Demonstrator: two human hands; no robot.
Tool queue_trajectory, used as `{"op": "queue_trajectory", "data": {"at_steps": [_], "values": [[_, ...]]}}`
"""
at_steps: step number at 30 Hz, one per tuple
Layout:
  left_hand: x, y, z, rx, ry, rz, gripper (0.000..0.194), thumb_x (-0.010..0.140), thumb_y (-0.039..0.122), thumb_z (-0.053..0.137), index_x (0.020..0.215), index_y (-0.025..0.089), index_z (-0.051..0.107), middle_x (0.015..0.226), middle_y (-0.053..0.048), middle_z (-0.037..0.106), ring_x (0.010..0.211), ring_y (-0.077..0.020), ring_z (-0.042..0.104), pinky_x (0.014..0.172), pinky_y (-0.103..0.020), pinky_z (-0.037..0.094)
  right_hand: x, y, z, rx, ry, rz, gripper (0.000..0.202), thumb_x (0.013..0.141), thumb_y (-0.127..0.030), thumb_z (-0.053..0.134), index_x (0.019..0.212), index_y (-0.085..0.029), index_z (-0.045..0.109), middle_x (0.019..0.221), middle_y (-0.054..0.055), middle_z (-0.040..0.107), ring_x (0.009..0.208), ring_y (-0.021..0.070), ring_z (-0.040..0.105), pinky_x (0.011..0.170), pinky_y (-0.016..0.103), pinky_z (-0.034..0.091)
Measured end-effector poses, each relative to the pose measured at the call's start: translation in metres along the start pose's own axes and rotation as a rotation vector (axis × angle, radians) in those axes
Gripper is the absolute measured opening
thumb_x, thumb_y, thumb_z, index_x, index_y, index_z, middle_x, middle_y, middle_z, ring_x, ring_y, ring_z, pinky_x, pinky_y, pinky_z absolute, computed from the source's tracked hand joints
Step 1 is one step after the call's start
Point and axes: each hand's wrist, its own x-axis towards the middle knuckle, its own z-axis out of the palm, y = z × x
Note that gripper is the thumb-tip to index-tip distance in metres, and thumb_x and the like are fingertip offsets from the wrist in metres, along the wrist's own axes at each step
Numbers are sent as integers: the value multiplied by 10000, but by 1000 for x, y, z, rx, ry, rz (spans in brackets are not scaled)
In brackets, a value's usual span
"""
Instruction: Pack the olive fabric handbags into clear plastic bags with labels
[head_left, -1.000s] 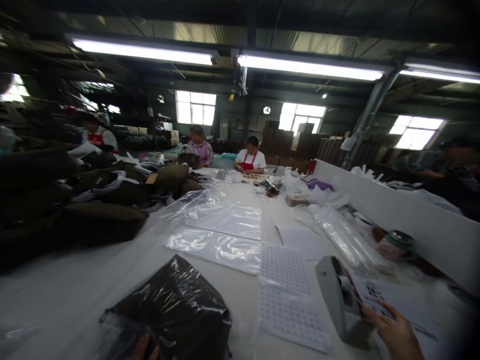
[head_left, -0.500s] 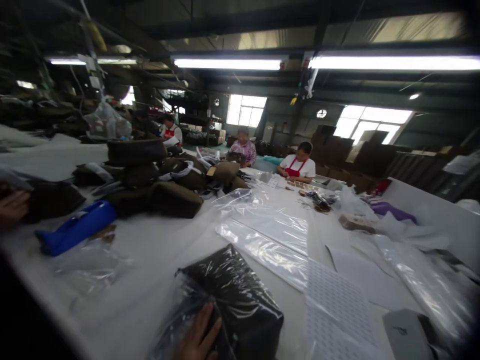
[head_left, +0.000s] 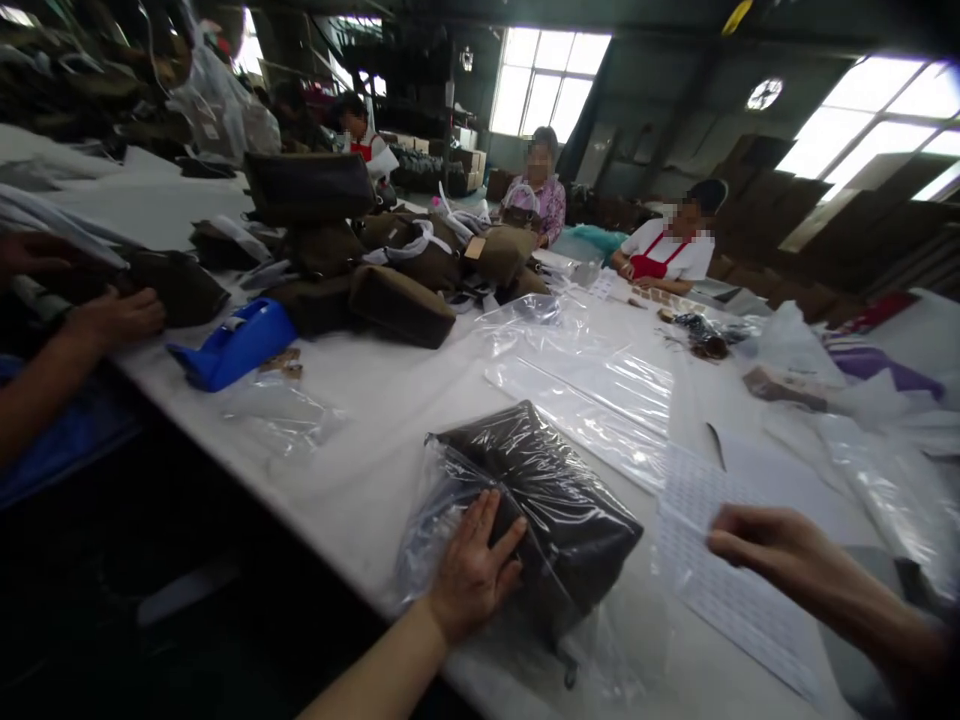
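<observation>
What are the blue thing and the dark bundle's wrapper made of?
The blue thing, probably a tape dispenser, looks like smooth, hard plastic: even colour, moulded shape. The wrapper seems glossy plastic film: it wrinkles, shines and shows the dark bundle inside.

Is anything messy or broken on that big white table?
Just messy: brown bags are heaped every which way, and clear plastic lies crumpled by the blue holder. The wrap on the dark package bunches loosely beside the left hand. I see nothing spilled or broken.
</observation>
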Motion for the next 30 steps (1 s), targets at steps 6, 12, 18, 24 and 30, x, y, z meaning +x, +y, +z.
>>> {"op": "queue_trajectory", "data": {"at_steps": [6,12,18,24,30], "values": [[0,1,-1,-80,28,-22,550,847,283,521,1373,224,369,1528,-130,-47,1359,-387,171,1032,-515,353,77,-151,93,-516,-554,-417,229,720,-418,623,670,-201,674,580,-13,621,556,137,565,498,224,379],[-3,-2,0,-54,10,-57,527,855,334,510,1358,232,395,1524,-119,103,1372,-387,104,1028,-524,351,107,-163,141,-762,-446,-352,287,580,-312,750,754,-97,674,799,200,668,825,372,622,691,413,462],[2,-1,-8,-3,-25,16,518,882,370,471,1364,204,381,1424,-124,378,1364,-318,212,1044,-481,336,134,-104,81,-673,-262,-104,778,560,-563,738,1166,-134,504,1007,211,629,969,411,574,795,514,443],[-27,-26,-54,-197,390,-347,443,832,310,557,1255,226,456,1373,-116,408,1294,-293,345,1059,-483,295,100,0,39,-208,-332,128,693,862,-620,298,1349,-127,309,1208,179,561,989,248,613,836,368,501],[-6,-74,-64,-1121,-80,-1380,664,669,486,683,1187,133,465,1208,-173,548,1130,-295,525,961,-405,411,54,27,74,789,-590,327,652,848,-614,400,1283,-134,478,1211,122,585,1098,265,558,982,382,420]]}}
